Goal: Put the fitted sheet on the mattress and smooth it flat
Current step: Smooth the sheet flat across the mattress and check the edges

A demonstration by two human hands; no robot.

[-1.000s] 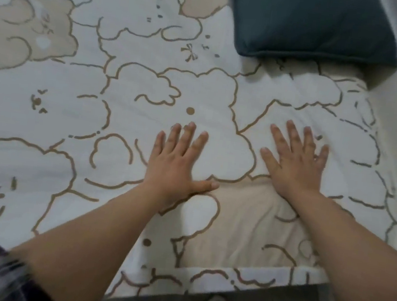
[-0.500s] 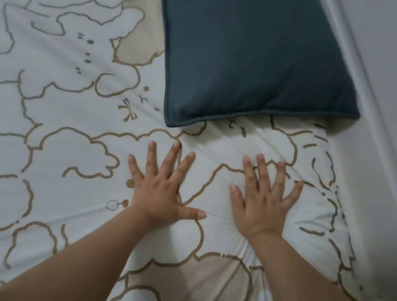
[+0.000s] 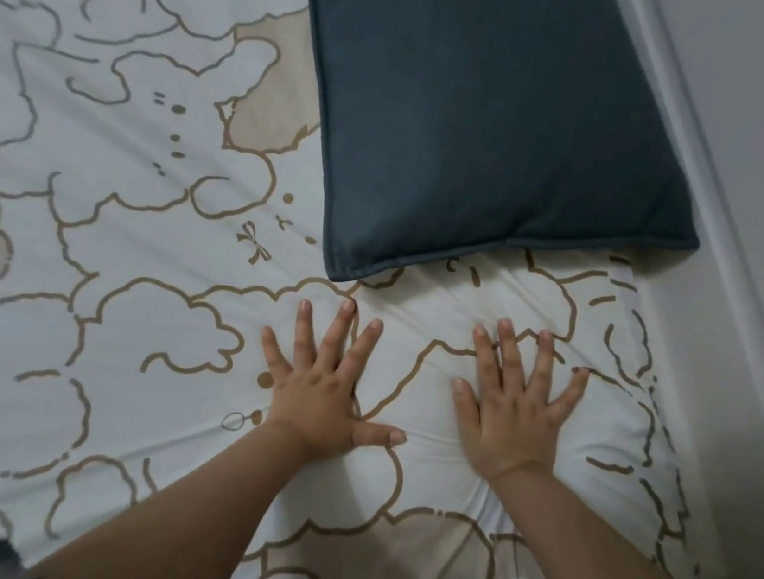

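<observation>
Fitted sheet [image 3: 135,305] on bed — left hand [image 3: 325,393], right hand [image 3: 512,413] pressing flat, fingers spread, no grip.

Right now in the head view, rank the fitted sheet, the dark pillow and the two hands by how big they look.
1. fitted sheet, fills most of the view.
2. dark pillow, partly cut off at the top.
3. left hand and right hand: both flat and spread, look alike, so unranked.

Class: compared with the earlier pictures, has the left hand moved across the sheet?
Yes. The left hand has slid up the fitted sheet toward the dark pillow, its fingertips now near the pillow's corner.
</observation>
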